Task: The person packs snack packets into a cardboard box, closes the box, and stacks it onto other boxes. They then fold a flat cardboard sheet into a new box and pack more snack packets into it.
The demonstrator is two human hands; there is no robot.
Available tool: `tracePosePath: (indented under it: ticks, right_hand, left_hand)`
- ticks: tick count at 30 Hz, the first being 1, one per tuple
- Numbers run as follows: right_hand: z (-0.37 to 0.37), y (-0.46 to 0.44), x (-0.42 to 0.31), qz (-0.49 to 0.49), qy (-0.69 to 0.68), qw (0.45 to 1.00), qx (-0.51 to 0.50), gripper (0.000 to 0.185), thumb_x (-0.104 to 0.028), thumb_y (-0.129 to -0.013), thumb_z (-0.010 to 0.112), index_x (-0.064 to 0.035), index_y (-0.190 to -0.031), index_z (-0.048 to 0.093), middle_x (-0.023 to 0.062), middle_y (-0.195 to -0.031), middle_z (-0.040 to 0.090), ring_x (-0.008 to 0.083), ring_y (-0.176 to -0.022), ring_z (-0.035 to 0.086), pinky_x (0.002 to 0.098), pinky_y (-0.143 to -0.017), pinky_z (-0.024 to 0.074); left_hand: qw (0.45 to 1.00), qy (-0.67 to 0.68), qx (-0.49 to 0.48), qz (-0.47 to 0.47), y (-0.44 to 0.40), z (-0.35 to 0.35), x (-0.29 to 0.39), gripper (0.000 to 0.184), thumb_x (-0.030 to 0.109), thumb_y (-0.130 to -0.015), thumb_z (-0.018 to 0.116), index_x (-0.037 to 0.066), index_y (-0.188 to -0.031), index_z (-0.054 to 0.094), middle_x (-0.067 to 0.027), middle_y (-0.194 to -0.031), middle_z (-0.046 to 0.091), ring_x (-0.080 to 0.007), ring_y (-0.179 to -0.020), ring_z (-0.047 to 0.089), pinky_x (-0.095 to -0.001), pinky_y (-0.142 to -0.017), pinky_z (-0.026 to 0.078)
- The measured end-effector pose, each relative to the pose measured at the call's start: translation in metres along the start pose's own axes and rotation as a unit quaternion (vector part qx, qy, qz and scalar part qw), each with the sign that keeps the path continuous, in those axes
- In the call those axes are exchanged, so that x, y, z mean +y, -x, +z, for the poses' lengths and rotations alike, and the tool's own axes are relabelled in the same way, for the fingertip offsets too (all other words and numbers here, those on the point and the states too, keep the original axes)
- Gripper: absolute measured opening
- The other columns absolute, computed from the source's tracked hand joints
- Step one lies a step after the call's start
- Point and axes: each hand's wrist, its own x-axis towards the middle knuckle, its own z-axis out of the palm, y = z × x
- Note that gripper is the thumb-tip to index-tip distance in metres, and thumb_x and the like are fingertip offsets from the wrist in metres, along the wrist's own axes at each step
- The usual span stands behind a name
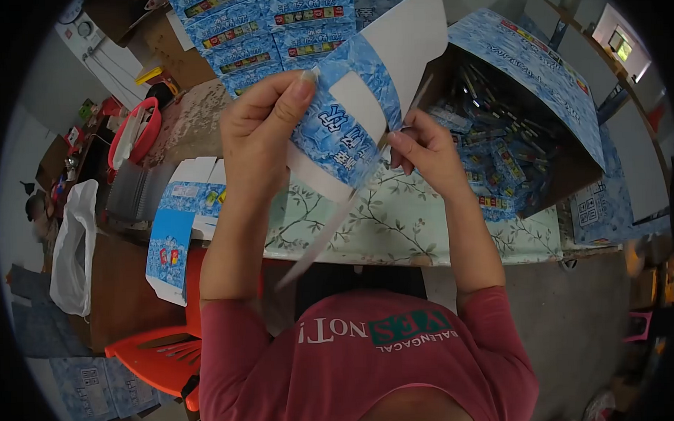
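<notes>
My left hand [263, 124] grips a blue ice-patterned carton [342, 140], thumb on its printed face. The carton is partly folded, with a white cut-out panel and a plain white flap [412, 33] sticking up at the upper right. My right hand [430, 149] pinches the carton's right edge between thumb and fingers. A narrow pale strip [320, 244] hangs below the carton, blurred toward its lower end; where it is attached I cannot tell. Both hands are above the table.
A large open carton [525, 63] full of small packets [510, 167] stands at the right. Printed boxes [271, 27] are stacked at the back. Flat cartons [171, 242] lie at the left by a red basket [137, 132]. An orange chair [156, 358] stands below the floral-covered table [397, 223].
</notes>
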Motion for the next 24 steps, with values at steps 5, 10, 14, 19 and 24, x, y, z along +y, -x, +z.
tracePosePath:
  ticks: [5,10,14,19,24]
  right_hand:
    - [-0.012,0.014,0.042,-0.061,-0.088,0.994,0.037,0.017,-0.017,-0.093,0.053,-0.0032,-0.084,0.053,0.0050,-0.068,0.061,0.0079,-0.058,0.055,0.0214,-0.051,0.0420]
    - [-0.045,0.088,0.093,0.140,0.023,0.985,0.095,0.024,-0.022,-0.095,0.051,-0.0050,-0.078,0.052,0.0034,-0.063,0.058,0.0089,-0.052,0.053,0.0230,-0.049,0.0434]
    - [-0.078,0.160,0.115,0.274,0.126,0.944,0.137,0.026,-0.025,-0.092,0.056,-0.0036,-0.079,0.056,0.0035,-0.062,0.057,0.0100,-0.049,0.054,0.0247,-0.045,0.0426]
    - [-0.067,0.174,0.101,0.197,0.319,0.917,0.139,0.020,-0.022,-0.087,0.062,-0.0031,-0.080,0.058,0.0086,-0.062,0.057,0.0136,-0.052,0.056,0.0284,-0.047,0.0430]
    - [-0.001,0.125,-0.006,-0.114,0.452,0.878,0.109,0.018,-0.017,-0.080,0.068,-0.0050,-0.074,0.056,0.0069,-0.060,0.056,0.0193,-0.053,0.056,0.0305,-0.048,0.0427]
  left_hand:
    - [0.863,-0.448,-0.063,0.224,0.007,0.020,0.014,0.020,0.009,-0.083,0.065,0.003,-0.101,0.066,-0.0077,-0.088,0.068,-0.0136,-0.071,0.063,-0.0240,-0.058,0.050]
    - [0.826,-0.483,-0.205,0.204,0.048,0.031,-0.070,0.036,0.006,-0.078,0.062,0.008,-0.114,0.060,-0.0099,-0.110,0.063,-0.0217,-0.082,0.066,-0.0299,-0.063,0.054]
    - [0.843,-0.468,-0.258,0.062,0.132,0.005,-0.190,0.033,0.012,-0.078,0.064,0.005,-0.110,0.061,-0.0146,-0.118,0.058,-0.0284,-0.096,0.062,-0.0354,-0.077,0.052]
    - [0.884,-0.371,-0.270,-0.090,0.174,-0.005,-0.227,0.037,0.015,-0.085,0.061,0.002,-0.119,0.056,-0.0188,-0.126,0.052,-0.0299,-0.111,0.054,-0.0344,-0.093,0.044]
    - [0.971,-0.101,-0.060,-0.210,0.129,-0.019,-0.136,0.046,0.014,-0.090,0.055,-0.001,-0.132,0.043,-0.0182,-0.134,0.046,-0.0253,-0.123,0.044,-0.0329,-0.102,0.033]
